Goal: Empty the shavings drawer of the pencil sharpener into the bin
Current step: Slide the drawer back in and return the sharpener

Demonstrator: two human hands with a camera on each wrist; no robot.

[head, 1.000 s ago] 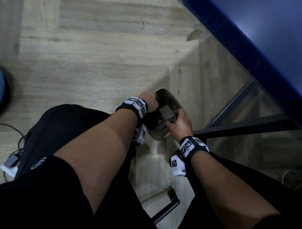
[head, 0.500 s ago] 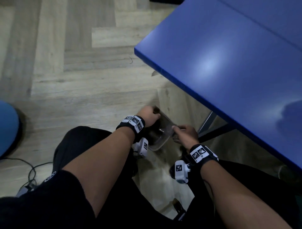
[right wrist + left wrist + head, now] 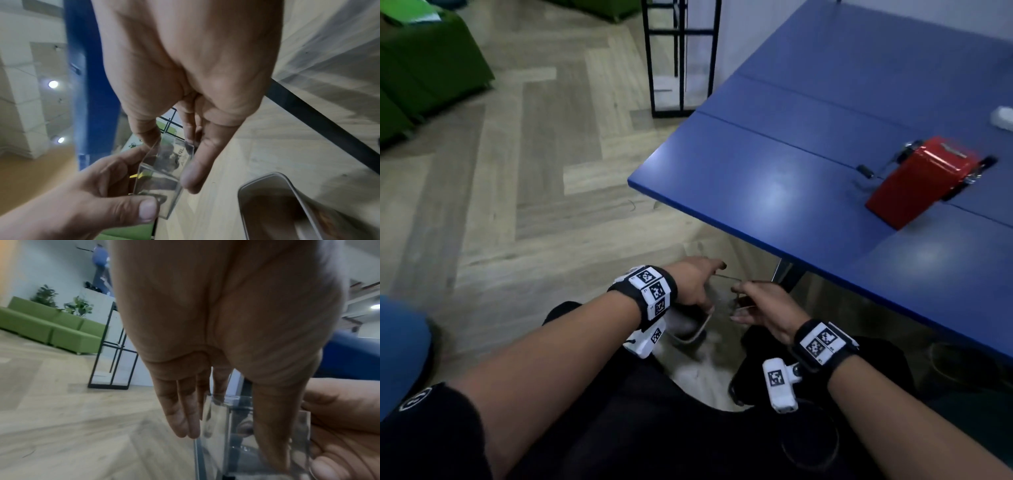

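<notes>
Drawer: the clear plastic shavings drawer (image 3: pixel 164 172) is held low in front of the seated person's knees, below the counter's edge, between both hands.
Left grip: the left hand (image 3: pixel 693 284) holds the drawer, thumb (image 3: pixel 147 211) on its near wall and fingers (image 3: pixel 180 410) along the far side.
Right grip: the right hand (image 3: pixel 763 306) pinches the drawer's other end between thumb and fingers (image 3: pixel 193 172).
Drawer make: thin transparent walls, boxy, square corners; dark smudges show inside, and whether shavings remain I cannot tell.
Bin: the bin (image 3: pixel 273 204), grey with a rounded-rectangular rim and a dark inside, stands on the floor just beside and below the hands.
Sharpener: the red pencil sharpener (image 3: pixel 921 181), glossy and wedge-shaped with a crank handle, sits on the counter well apart from the drawer.
Counter: the blue counter (image 3: pixel 774 178) is smooth and shiny; its corner overhangs near the hands.
Surroundings: pale wood herringbone floor (image 3: pixel 517 171), a black metal frame stand (image 3: pixel 681 58), green sofas (image 3: pixel 424 65) beyond.
</notes>
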